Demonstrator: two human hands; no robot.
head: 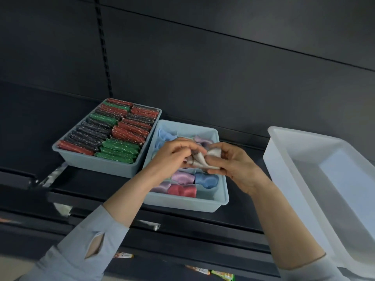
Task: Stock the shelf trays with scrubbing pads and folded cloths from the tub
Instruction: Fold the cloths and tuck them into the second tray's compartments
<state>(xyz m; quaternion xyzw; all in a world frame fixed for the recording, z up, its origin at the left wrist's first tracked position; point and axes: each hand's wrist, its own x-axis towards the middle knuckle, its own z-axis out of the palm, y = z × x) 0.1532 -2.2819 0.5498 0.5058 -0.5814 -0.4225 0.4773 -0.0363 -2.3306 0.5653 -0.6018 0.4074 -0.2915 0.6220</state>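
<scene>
A small white-grey cloth [203,159] is held between both hands above the right blue tray [188,203]. My left hand [172,155] pinches its left side and my right hand [233,163] pinches its right side. That tray holds folded cloths in lilac [180,176], blue [207,179] and red [182,190], with a bare patch at its front right corner. The left blue tray [97,163] is packed with rows of red, green and dark scrubbing pads [119,126]. The white tub [316,179] stands at the right, and its visible inside looks bare.
Both trays and the tub sit on a dark shelf [101,179] with a dark back panel behind. A slotted upright [103,47] runs up the back at the left. Coloured packets [219,274] show on a lower level at the bottom edge.
</scene>
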